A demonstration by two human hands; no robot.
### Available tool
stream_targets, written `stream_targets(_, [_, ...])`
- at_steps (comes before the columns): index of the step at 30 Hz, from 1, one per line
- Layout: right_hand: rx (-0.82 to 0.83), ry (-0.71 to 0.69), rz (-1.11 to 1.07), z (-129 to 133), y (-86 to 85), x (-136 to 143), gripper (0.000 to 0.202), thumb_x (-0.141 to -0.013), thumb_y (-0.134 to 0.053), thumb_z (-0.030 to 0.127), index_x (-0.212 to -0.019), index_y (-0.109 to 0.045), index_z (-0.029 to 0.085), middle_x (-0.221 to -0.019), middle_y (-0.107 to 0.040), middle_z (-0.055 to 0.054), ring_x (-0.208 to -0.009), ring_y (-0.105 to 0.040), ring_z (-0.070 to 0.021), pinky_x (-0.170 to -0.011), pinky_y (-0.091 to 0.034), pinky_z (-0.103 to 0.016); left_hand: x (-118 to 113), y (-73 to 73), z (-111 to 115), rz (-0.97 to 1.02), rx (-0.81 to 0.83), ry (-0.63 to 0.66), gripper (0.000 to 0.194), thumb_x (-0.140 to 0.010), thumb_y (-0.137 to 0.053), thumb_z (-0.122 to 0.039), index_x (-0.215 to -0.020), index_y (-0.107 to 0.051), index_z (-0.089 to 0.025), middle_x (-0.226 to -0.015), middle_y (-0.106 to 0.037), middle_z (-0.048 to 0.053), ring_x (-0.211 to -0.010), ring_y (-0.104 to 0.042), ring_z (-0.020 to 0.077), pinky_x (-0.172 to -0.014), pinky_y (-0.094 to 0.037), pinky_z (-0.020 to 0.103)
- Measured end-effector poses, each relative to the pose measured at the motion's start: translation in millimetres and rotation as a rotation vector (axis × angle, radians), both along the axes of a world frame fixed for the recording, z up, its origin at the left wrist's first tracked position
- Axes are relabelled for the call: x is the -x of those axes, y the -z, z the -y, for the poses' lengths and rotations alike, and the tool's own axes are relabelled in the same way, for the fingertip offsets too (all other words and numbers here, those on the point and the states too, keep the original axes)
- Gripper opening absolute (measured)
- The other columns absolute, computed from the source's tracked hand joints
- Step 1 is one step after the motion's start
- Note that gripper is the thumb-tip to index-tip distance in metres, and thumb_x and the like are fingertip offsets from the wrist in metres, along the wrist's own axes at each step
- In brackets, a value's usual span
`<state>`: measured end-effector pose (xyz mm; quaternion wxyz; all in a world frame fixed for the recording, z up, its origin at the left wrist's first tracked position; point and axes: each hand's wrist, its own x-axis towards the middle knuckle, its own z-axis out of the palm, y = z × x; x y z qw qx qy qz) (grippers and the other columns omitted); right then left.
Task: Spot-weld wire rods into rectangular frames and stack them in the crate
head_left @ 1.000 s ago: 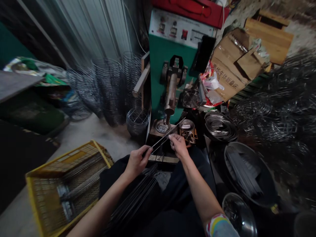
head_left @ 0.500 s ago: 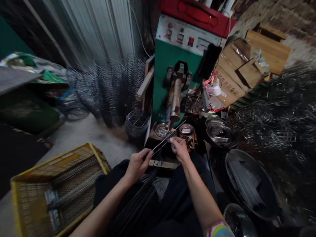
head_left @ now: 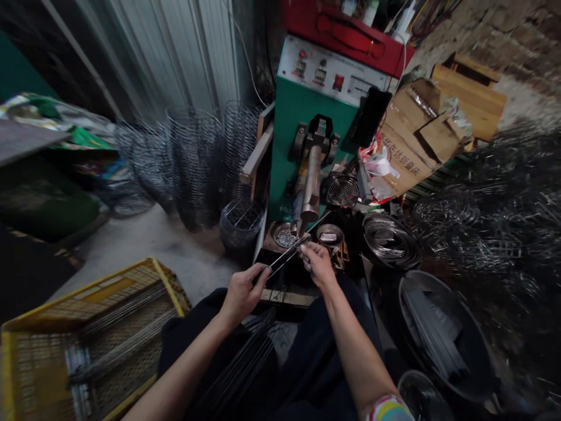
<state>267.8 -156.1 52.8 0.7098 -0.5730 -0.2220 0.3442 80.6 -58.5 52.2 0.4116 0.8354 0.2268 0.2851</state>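
Observation:
My left hand (head_left: 244,292) is closed on the near end of thin metal rods (head_left: 284,256), which slant up and right toward the tip of the machine's metal arm (head_left: 311,184). My right hand (head_left: 316,261) pinches something small by the rods, just below that tip; its exact shape is too small to tell. Left of the tip stands a round dish of small metal bits (head_left: 284,235). A second dish (head_left: 330,235) with a pale block in it sits to the right. The green machine (head_left: 289,105) rises behind.
At lower left is a yellow crate (head_left: 118,285) holding rods. Wire baskets (head_left: 195,169) are stacked at back left. On the right are a wire coil (head_left: 390,240), a dark basin of strips (head_left: 477,345) and a wire heap (head_left: 491,199). More rods (head_left: 245,362) lie between my legs.
The view has shifted slightly, so the crate shows farther left and the machine a little lower. Both hands keep nearly the same pose and grip at the machine's tip.

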Motion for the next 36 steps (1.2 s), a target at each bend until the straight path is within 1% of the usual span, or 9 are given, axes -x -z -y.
stream_targets(6, [0.021, 0.009, -0.028, -4, -4.6, 0, 0.031, -0.070, -0.076, 0.044, -0.071, -0.061, 0.017, -0.048, -0.035, 0.010, -0.038, -0.022, -0.0024, -0.035, -0.013, -0.019, -2, -1.1, -4, 0.001, -0.027, -0.004, 0.028, -0.094, -0.051, -0.035, -0.080, -0.065, -0.016, -0.061, -0.058, -0.002, -0.055, -0.052, 0.0115, -0.056, -0.038, 0.021])
stream_targets(12, [0.030, 0.049, -0.076, -7, -4.9, 3, 0.035, -0.068, -0.078, 0.044, -0.064, -0.053, 0.020, -0.046, -0.032, 0.010, -0.039, -0.020, -0.0034, -0.035, -0.011, -0.020, -2, -0.5, -7, 0.012, -0.080, -0.008, 0.026, -0.094, -0.051, -0.035, -0.085, -0.067, -0.016, -0.063, -0.063, -0.001, -0.054, -0.056, 0.0115, -0.055, -0.038, 0.021])
stream_targets(16, [0.023, 0.055, -0.099, -6, -5.1, 3, 0.040, -0.066, -0.079, 0.044, -0.060, -0.048, 0.020, -0.047, -0.032, 0.011, -0.039, -0.020, -0.0023, -0.035, -0.010, -0.018, -2, -0.7, -6, 0.004, -0.100, -0.010, 0.027, -0.094, -0.051, -0.035, -0.084, -0.067, -0.016, -0.059, -0.059, -0.002, -0.050, -0.052, 0.0105, -0.054, -0.036, 0.022])
stream_targets(19, [0.013, 0.039, -0.079, -5, -6.3, 3, 0.040, -0.065, -0.079, 0.045, -0.060, -0.050, 0.019, -0.046, -0.034, 0.011, -0.038, -0.021, -0.0019, -0.035, -0.012, -0.017, -3, -0.8, -9, -0.006, -0.062, 0.017, 0.028, -0.095, -0.050, -0.035, -0.085, -0.067, -0.015, -0.060, -0.058, -0.002, -0.053, -0.051, 0.0108, -0.055, -0.036, 0.022])
stream_targets(23, [0.023, 0.053, -0.039, -5, -7.4, 5, 0.038, -0.068, -0.078, 0.047, -0.062, -0.056, 0.017, -0.043, -0.035, 0.011, -0.036, -0.022, -0.0018, -0.034, -0.014, -0.017, -4, -0.3, -21, 0.024, 0.060, 0.089, 0.032, -0.094, -0.051, -0.039, -0.081, -0.068, -0.015, -0.062, -0.059, -0.001, -0.057, -0.051, 0.0115, -0.056, -0.036, 0.022])
stream_targets(27, [0.020, 0.092, -0.019, -7, -6.8, 8, 0.038, -0.068, -0.079, 0.047, -0.063, -0.056, 0.017, -0.044, -0.036, 0.010, -0.035, -0.024, -0.0018, -0.033, -0.014, -0.017, -4, 2.7, -34, 0.030, 0.155, 0.134, 0.035, -0.093, -0.052, -0.042, -0.078, -0.066, -0.014, -0.062, -0.054, -0.002, -0.059, -0.046, 0.0113, -0.056, -0.035, 0.022])
stream_targets(30, [0.031, 0.111, -0.007, -8, -5.1, 9, 0.038, -0.068, -0.078, 0.047, -0.063, -0.057, 0.016, -0.044, -0.036, 0.010, -0.035, -0.023, -0.0016, -0.033, -0.014, -0.017, -7, 6.2, -41, 0.037, 0.232, 0.190, 0.037, -0.093, -0.052, -0.045, -0.076, -0.064, -0.014, -0.061, -0.049, -0.002, -0.059, -0.042, 0.0113, -0.055, -0.033, 0.022])
stream_targets(33, [0.038, 0.145, -0.012, -7, -4.2, 6, 0.036, -0.066, -0.078, 0.047, -0.065, -0.059, 0.016, -0.043, -0.035, 0.011, -0.035, -0.022, -0.0016, -0.033, -0.012, -0.017, -15, 7.4, -46, 0.055, 0.233, 0.234, 0.039, -0.092, -0.052, -0.045, -0.074, -0.064, -0.013, -0.060, -0.046, -0.003, -0.059, -0.039, 0.0108, -0.055, -0.031, 0.022])
stream_targets(36, [0.017, 0.161, -0.015, -4, -4.9, -1, 0.036, -0.065, -0.078, 0.047, -0.067, -0.058, 0.017, -0.043, -0.034, 0.012, -0.034, -0.022, -0.0016, -0.034, -0.012, -0.018, -25, 3.7, -50, 0.077, 0.146, 0.256, 0.038, -0.093, -0.051, -0.043, -0.075, -0.065, -0.013, -0.062, -0.050, -0.002, -0.061, -0.042, 0.0110, -0.057, -0.033, 0.022])
